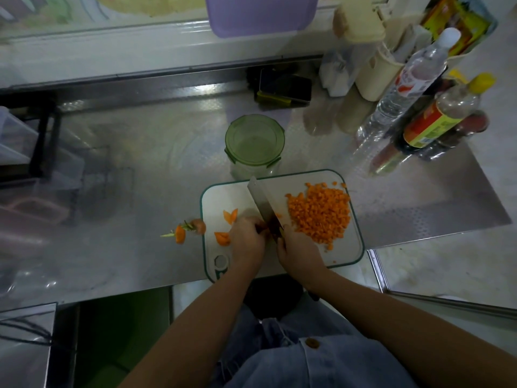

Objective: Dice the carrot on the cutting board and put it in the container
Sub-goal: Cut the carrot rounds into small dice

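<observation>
A white cutting board with a green rim lies on the steel counter. A heap of diced carrot covers its right half. My right hand grips the handle of a knife, whose blade points away across the board. My left hand has its fingers curled over a small carrot piece right beside the blade; the piece is mostly hidden. Loose carrot slices and another carrot chunk lie left of my left hand. An open green container stands just behind the board.
Carrot ends with green stalks lie on the counter left of the board. Bottles and jars stand at the back right, a phone behind the container. The counter's front edge runs just below the board.
</observation>
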Demonstrator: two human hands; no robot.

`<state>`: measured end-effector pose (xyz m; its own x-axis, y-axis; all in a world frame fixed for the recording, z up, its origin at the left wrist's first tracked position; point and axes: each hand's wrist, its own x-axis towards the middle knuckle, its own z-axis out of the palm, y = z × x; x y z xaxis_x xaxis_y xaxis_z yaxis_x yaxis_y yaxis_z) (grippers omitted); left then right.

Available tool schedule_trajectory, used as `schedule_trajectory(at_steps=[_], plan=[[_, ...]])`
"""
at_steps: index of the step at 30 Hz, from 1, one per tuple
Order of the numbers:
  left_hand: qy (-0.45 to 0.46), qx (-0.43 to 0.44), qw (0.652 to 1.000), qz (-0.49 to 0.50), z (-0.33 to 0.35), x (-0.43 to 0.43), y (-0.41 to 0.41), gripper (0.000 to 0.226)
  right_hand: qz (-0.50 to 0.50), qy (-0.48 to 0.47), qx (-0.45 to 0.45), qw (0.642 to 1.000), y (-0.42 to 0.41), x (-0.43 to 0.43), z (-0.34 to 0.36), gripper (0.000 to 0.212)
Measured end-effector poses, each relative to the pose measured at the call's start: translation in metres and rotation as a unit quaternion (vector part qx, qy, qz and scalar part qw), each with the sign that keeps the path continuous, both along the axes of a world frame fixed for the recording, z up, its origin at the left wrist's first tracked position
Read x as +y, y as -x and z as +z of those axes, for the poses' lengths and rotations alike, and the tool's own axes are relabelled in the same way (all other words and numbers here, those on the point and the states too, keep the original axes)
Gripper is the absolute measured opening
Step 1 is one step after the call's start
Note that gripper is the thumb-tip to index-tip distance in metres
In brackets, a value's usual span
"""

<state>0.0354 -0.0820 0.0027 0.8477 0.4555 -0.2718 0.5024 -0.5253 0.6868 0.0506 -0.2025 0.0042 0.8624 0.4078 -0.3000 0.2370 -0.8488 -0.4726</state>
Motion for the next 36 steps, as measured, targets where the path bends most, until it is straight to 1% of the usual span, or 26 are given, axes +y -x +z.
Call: schedule_trajectory(at_steps=[3, 6, 10, 12, 15, 19, 23, 32, 36], plan=[[-0.008, 0.007, 1.0, 0.006, -0.002, 0.0, 0.002, 0.006, -0.006, -0.01, -0.012, 1.0, -0.003, -0.003, -0.001, 0.019], [-0.008, 0.015, 1.0, 0.015, -0.005, 0.0, 0.002, 0.008, -0.026, -0.038, -0.015, 0.999, -0.006, -0.01, 0.001, 0.022], [-0.006, 0.004, 1.0, 0.013, -0.005, 0.001, 0.006, 0.009, -0.036, -0.045, -0.021, 0.998, -0.009, -0.019, 0.006, 0.02], [-0.006, -0.001, 1.0, 0.013, -0.005, 0.0, 0.009, 0.009, -0.025, -0.053, -0.028, 0.998, -0.008, -0.021, 0.009, 0.018], [-0.003, 0.007, 1.0, 0.016, -0.003, -0.002, 0.013, 0.014, 0.018, -0.054, -0.033, 0.998, -0.005, -0.018, 0.013, 0.021], [0.016, 0.012, 0.999, 0.038, -0.003, -0.003, 0.015, 0.024, 0.058, -0.027, -0.04, 0.997, -0.003, -0.014, 0.014, 0.02], [0.012, 0.006, 0.998, 0.057, -0.006, -0.003, 0.014, 0.03, 0.076, -0.007, -0.031, 0.997, -0.002, -0.012, 0.01, 0.018], [0.016, -0.015, 0.997, 0.068, -0.01, -0.004, 0.015, 0.03, 0.079, -0.004, -0.03, 0.996, -0.005, -0.005, 0.001, 0.018], [0.007, -0.009, 0.999, 0.047, -0.008, -0.002, 0.015, 0.031, 0.033, -0.026, -0.024, 0.999, -0.009, -0.009, 0.0, 0.029]])
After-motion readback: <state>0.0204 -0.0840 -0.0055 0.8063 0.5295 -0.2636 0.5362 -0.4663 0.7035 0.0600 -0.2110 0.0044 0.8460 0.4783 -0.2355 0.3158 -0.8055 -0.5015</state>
